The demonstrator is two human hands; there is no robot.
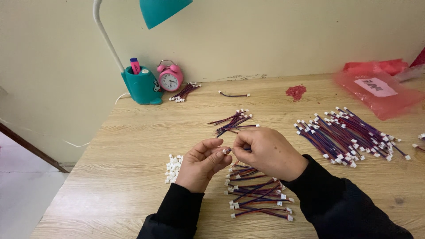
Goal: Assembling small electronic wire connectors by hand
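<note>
While both hands meet just above the wooden table (133, 146) near its front edge, the left hand (201, 163) pinches a small white connector (226, 151) between thumb and forefinger, fingers closed narrow on it. The right hand (265, 152) is curled tight too, fingertips pressed to the same connector from the other side; looks like it feeds a wire end in, but the wire itself is hidden under the fingers, so can't tell for sure.

Right under the wrists lies a loose heap of short red/blue wire leads (259, 194) w/ white plugs, close enough to grab w/o reaching. Left of the left hand sits a small pile of loose white connectors (172, 168), likely stock kept on that hand's side. Another bundle of leads (232, 121) lies just beyond the hands, toward mid-table. A much bigger fanned batch (349, 135) rests toward the right edge, apart from the rest. At the back left corner: teal desk lamp (144, 84) and pink alarm clock (170, 78). Back right: red plastic bag (380, 90).
</note>
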